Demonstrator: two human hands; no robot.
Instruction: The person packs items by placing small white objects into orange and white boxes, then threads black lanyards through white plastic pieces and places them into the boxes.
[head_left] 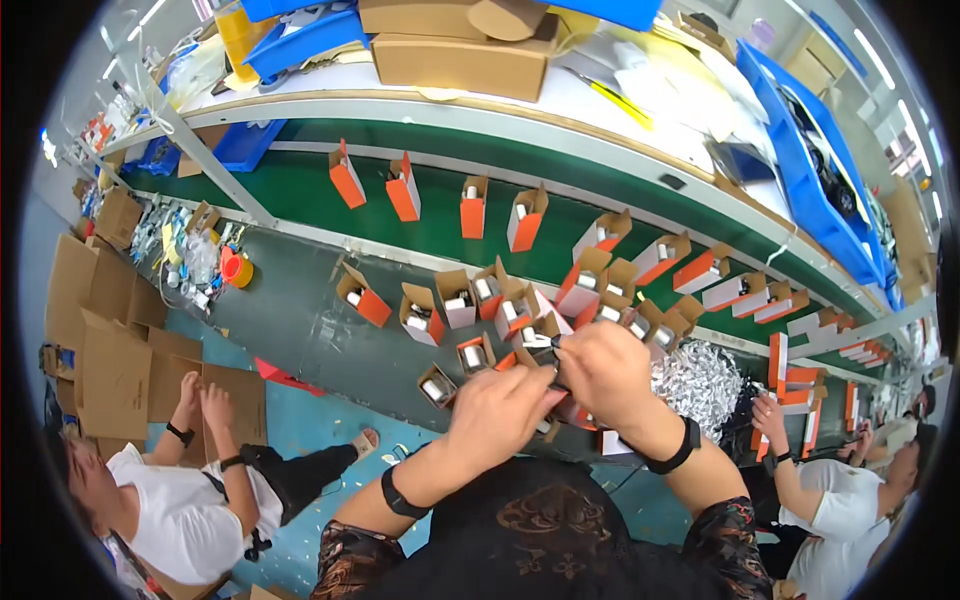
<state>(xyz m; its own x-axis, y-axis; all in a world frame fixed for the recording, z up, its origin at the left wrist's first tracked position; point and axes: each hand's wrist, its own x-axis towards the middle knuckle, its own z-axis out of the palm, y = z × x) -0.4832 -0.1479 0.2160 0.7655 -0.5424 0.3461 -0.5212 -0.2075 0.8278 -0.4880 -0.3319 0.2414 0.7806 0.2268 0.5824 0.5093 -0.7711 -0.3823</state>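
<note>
My left hand and my right hand meet over the near side of the bench, fingers bent and pinched together. A small black-and-white piece sticks out from the fingertips of my right hand; its kind is not clear. Something dark shows between the two hands, and what my left fingers grip is mostly hidden. Close around stand several opened orange-and-white boxes, among them one box with a white item inside. Another small box lies just left of my left hand.
A green conveyor behind the bench carries more upright boxes. To the right lies a heap of shiny silver strips. An orange cup stands on the left. Co-workers sit on both sides; a shelf with blue bins runs overhead.
</note>
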